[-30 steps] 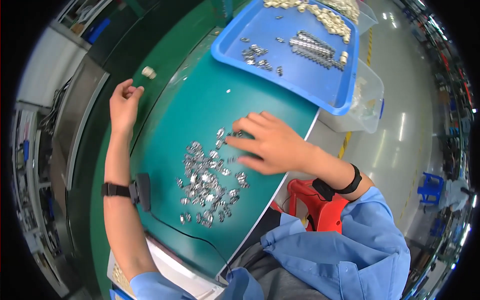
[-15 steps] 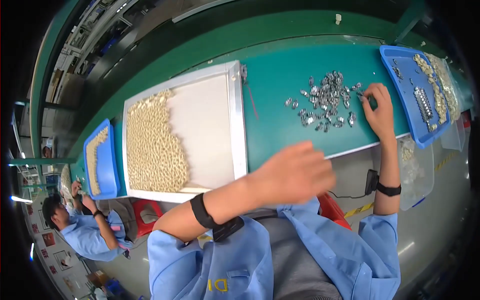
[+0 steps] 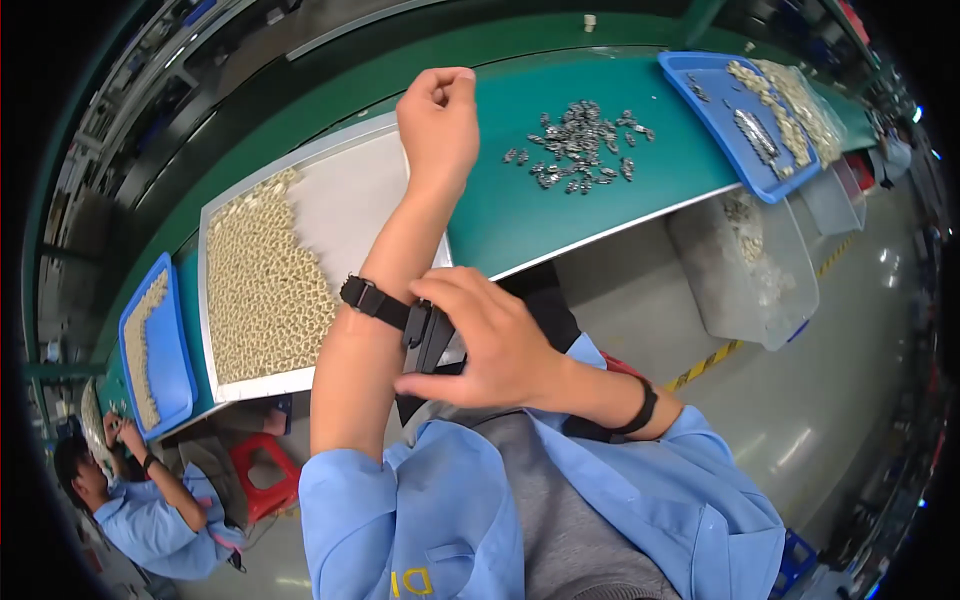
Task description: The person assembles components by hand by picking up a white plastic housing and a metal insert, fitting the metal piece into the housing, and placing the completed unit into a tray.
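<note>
My left hand point(image 3: 438, 125) is raised over the right border of the white-framed tray point(image 3: 350, 195), its fingers curled in a loose fist with nothing visible in them. A black strap point(image 3: 375, 300) with a small black box-shaped device point(image 3: 428, 338) circles my left wrist. My right hand point(image 3: 495, 345) reaches across to it, thumb on one side and fingers on the other, gripping the device. Part of the device is hidden behind the fingers. Cream-coloured small parts point(image 3: 262, 290) cover the left of the tray. A heap of shiny metal parts point(image 3: 580, 140) lies on the green table.
A blue tray point(image 3: 690, 85) at the right holds cream and metal parts. Below it stands a clear plastic bin point(image 3: 715, 300) with bags. At left, a co-worker point(image 3: 150, 510) sits by another blue tray point(image 3: 175, 370) and a red stool point(image 3: 262, 480).
My left hand has risen up and to the left, over the tray. My right hand has left the metal parts and come across to the left wrist's device. The view has shifted.
</note>
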Tool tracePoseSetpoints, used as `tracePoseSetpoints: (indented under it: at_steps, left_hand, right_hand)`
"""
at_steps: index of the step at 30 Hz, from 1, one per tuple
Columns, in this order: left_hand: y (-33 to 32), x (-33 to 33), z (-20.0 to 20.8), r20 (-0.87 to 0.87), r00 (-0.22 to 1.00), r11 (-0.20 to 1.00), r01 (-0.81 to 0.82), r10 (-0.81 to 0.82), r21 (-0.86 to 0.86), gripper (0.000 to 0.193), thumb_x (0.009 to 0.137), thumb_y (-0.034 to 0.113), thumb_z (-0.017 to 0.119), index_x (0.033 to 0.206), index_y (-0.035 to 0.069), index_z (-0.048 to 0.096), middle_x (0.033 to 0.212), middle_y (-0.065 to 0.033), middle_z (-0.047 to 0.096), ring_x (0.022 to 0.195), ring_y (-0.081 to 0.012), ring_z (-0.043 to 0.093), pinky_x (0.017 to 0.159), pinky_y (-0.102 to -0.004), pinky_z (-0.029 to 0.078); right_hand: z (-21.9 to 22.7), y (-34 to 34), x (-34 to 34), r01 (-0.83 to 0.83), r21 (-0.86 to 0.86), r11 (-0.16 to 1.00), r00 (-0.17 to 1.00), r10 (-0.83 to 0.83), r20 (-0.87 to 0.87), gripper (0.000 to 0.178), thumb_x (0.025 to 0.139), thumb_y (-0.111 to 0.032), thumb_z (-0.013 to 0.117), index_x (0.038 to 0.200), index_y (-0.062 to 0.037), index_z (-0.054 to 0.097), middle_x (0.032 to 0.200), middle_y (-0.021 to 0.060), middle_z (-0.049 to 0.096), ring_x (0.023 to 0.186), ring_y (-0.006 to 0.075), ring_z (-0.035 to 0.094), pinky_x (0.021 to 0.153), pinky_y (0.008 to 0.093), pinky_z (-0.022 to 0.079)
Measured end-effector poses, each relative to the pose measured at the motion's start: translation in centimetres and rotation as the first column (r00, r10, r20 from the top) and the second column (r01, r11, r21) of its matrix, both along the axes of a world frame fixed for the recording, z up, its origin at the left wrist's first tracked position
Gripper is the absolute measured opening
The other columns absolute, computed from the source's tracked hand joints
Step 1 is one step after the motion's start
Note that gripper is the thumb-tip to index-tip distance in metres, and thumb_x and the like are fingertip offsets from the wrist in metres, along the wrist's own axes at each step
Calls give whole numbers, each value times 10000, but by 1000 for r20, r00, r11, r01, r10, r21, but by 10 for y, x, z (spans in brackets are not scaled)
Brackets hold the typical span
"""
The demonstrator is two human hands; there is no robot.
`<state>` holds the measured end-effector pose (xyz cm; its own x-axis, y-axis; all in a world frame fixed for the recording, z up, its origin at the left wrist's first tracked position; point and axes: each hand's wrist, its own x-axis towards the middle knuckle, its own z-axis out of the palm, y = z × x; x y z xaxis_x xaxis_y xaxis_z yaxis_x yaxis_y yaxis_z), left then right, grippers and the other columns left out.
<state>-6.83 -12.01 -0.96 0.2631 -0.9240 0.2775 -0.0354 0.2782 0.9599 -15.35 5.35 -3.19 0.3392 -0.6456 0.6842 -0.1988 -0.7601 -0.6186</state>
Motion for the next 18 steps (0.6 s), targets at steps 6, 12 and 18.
tracePoseSetpoints:
  at_steps: [6,12,18]
  left_hand:
    - [-6,-27,-4,-104,983,983,159,-149,96,139,980,155,629,983,20,658,741,-7,600,630,-65,501,579,-252,408]
    - [7,-49,-13,-535,779,889,446,-327,106,117,993,132,608,1003,22,646,748,-19,603,630,-94,526,566,-276,432]
    - [25,-52,-28,-99,931,933,356,-350,47,106,1011,104,572,1018,22,640,742,-36,606,643,-161,580,586,-323,488]
  right_hand:
    - [-10,-17,-22,43,73,996,995,-49,83,598,617,-157,881,1118,-4,593,1070,166,636,862,305,659,739,373,558]
    - [-3,-45,-67,78,61,995,996,-80,37,554,611,-122,847,1094,-11,601,1056,150,637,863,292,660,743,366,555]
    - [11,-41,-83,67,86,994,992,-57,-116,537,629,-148,843,1094,-15,611,1048,141,636,872,286,661,728,375,552]
